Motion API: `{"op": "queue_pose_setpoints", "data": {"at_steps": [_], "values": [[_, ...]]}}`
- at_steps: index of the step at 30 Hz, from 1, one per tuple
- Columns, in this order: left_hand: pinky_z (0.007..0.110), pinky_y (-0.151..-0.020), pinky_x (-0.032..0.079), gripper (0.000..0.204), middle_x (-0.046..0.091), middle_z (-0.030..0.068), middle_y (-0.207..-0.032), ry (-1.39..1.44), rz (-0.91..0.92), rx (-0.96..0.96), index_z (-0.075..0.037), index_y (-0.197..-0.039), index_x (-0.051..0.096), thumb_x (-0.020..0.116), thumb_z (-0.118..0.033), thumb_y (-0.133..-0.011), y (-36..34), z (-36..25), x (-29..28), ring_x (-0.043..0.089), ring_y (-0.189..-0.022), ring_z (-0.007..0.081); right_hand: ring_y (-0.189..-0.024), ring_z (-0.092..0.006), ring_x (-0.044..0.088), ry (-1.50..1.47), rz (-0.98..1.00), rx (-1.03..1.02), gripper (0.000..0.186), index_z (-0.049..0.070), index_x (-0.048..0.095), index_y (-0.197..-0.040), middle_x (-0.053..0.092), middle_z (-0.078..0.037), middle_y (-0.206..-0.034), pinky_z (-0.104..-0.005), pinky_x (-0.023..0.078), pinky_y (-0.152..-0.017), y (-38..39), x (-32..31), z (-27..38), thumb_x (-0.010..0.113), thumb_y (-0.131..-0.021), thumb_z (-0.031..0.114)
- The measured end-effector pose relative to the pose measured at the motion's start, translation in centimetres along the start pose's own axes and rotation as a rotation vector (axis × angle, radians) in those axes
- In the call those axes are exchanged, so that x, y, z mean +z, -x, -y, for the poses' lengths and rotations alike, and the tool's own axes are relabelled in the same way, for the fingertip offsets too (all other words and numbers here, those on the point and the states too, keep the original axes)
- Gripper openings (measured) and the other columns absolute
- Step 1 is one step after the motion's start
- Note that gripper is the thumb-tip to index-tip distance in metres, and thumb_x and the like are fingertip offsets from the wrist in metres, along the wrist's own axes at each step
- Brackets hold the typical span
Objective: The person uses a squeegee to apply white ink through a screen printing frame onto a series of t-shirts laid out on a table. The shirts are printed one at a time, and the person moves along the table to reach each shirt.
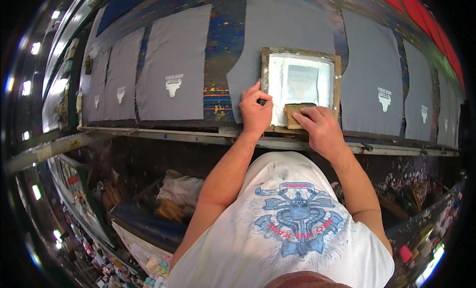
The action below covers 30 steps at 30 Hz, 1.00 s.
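Note:
A wooden-framed printing screen (338, 82) lies on a grey fabric piece (287, 25) on the long table. White ink coats the inside of the screen, around a greyish mesh window with a faint design. My left hand (256, 109) is closed on the screen's left side near its lower corner. My right hand (321, 128) grips a squeegee (296, 120) with a wooden body and a darker upper edge. The squeegee rests inside the screen at its near side; its blade edge cannot be made out.
Grey fabric pieces with white bull-head prints lie to the left (173, 50) and right (372, 64). A metal rail (188, 137) runs along the table's near edge. Red cloth (421, 20) is at the far right. Crumpled bags (181, 189) sit below the table.

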<state>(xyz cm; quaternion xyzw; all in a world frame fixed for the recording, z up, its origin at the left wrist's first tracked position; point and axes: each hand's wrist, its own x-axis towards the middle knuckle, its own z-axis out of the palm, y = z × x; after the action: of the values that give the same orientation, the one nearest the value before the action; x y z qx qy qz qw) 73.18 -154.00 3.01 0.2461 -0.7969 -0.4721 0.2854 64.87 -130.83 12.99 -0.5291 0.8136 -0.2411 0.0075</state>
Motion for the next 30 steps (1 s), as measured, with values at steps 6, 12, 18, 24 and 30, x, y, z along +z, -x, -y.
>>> {"op": "queue_pose_setpoints", "data": {"at_steps": [6, 12, 18, 24, 30], "values": [[0.048, -0.111, 0.056, 0.016, 0.075, 0.0227, -0.148, 0.013, 0.042, 0.003, -0.007, -0.084, 0.074, 0.083, 0.006, -0.080, 2.4, 0.3, -5.2, 0.071, -0.128, 0.0416, -0.122, -0.0389, 0.068, -0.077, 0.111, 0.084, 0.059, 0.006, 0.078, -0.132, 0.074, -0.014, -0.127, -0.0512, 0.057, -0.105, 1.8, 0.1, 8.2, 0.088, -0.074, 0.000], [0.048, -0.111, 0.056, 0.016, 0.076, 0.0241, -0.146, 0.036, 0.027, 0.019, -0.008, -0.084, 0.075, 0.085, 0.003, -0.079, 4.8, -1.3, -3.3, 0.071, -0.128, 0.0412, -0.124, -0.0359, 0.072, -0.659, 0.076, -0.028, 0.050, 0.003, 0.076, -0.132, 0.076, -0.015, -0.130, -0.0486, 0.056, -0.110, 2.8, -5.4, 8.6, 0.081, -0.082, -0.001], [0.047, -0.111, 0.057, 0.016, 0.077, 0.0235, -0.146, -0.011, 0.008, -0.005, -0.009, -0.085, 0.078, 0.085, 0.004, -0.079, 7.1, 0.1, 4.0, 0.072, -0.130, 0.0395, -0.106, -0.0377, 0.076, -1.931, 0.187, -0.632, 0.028, -0.001, 0.077, -0.124, 0.078, -0.025, -0.121, -0.0450, 0.061, -0.092, 3.2, -8.8, 8.2, 0.061, -0.101, -0.004], [0.046, -0.110, 0.057, 0.015, 0.076, 0.0206, -0.149, -0.018, 0.041, -0.064, -0.008, -0.084, 0.076, 0.083, 0.005, -0.081, 9.5, 1.8, 1.9, 0.071, -0.129, 0.0384, -0.083, -0.0300, 0.075, -2.195, 0.290, -0.878, 0.019, 0.005, 0.081, -0.114, 0.076, -0.020, -0.107, -0.0394, 0.057, -0.068, 1.7, -7.7, 15.6, 0.072, -0.112, 0.022], [0.047, -0.112, 0.056, 0.013, 0.076, 0.0198, -0.148, -0.013, 0.030, -0.041, -0.008, -0.084, 0.076, 0.082, 0.003, -0.081, 11.4, 4.8, -4.1, 0.070, -0.131, 0.0380, -0.077, -0.0229, 0.072, -2.383, -0.005, -0.978, 0.018, 0.005, 0.082, -0.108, 0.074, -0.016, -0.103, -0.0332, 0.053, -0.063, 1.1, -2.0, 25.6, 0.073, -0.113, 0.019]]}}
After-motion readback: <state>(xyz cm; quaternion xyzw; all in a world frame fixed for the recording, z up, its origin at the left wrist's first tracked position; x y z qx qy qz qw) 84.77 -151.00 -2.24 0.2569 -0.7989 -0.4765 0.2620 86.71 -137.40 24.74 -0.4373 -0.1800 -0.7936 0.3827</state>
